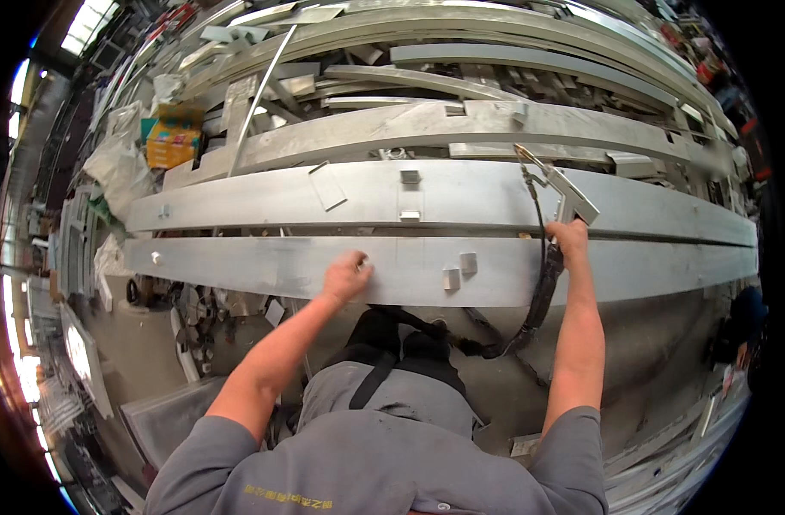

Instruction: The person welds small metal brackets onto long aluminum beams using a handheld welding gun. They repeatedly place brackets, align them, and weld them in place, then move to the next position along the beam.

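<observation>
So the spot that caught my eye was the pair of little metal blocks [469, 263] sitting on the near beam [315, 266]. They lay right between the two hands, and honestly neither hand looked clearly closer to them.

The right hand [568, 239] had its grip wrapped around the handle of a torch [573, 196], with a dark hose [543, 296] hanging down from it toward the floor. The torch's long axis ran on a slant, butt end off to the right, thin nose out to the far left. That nose wasn't aimed at the near pair at all; in this view it showed just past the back edge of the far beam [495, 193], so those blocks were back toward the body and a bit left of it.

The left hand [348, 276] was over the near beam, fingers curled and kinda blurry. Couldn't tell if that grip had anything in it. The near pair was off to its right, while the two pieces [410, 215] on the far beam were ahead and slightly right, so for those the left hand was definitely the nearer one.

Both beams ran left to right across the front of the body, side by side, with a narrow dark gap between them.
</observation>
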`<state>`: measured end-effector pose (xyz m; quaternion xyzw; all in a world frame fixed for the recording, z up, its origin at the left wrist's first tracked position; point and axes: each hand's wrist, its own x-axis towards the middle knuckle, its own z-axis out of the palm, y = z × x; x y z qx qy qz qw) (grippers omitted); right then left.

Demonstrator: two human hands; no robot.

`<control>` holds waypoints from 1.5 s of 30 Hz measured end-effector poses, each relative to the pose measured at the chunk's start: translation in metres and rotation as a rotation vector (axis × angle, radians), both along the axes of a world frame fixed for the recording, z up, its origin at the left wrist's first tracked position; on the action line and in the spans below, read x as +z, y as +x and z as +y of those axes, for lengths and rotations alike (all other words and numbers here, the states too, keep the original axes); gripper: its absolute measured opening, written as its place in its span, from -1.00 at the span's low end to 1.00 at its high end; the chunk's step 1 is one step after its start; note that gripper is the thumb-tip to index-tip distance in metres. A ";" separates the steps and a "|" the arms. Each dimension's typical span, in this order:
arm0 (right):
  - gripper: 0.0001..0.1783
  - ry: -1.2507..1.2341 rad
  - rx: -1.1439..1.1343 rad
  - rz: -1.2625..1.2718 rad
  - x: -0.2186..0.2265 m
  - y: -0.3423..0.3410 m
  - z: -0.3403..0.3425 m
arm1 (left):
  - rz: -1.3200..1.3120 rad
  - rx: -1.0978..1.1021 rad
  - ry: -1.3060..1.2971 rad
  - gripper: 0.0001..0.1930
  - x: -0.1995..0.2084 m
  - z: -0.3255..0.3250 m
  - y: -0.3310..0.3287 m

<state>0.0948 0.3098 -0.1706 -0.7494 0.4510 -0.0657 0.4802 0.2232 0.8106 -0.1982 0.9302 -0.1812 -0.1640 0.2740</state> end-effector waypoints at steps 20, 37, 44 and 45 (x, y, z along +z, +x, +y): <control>-0.45 -0.526 0.833 -0.116 -0.005 -0.025 0.232 | -0.180 -0.176 0.241 0.15 0.016 0.044 0.219; -0.73 0.063 0.223 -0.065 0.027 0.012 0.243 | -0.073 -0.571 0.072 0.04 0.033 -0.054 0.017; -0.81 -0.551 0.625 -0.084 -0.003 0.037 0.244 | -0.072 -0.552 0.002 0.02 0.026 -0.049 0.021; -0.83 -0.533 0.621 -0.094 -0.007 0.037 0.244 | -0.070 -0.555 -0.003 0.01 0.024 -0.049 0.021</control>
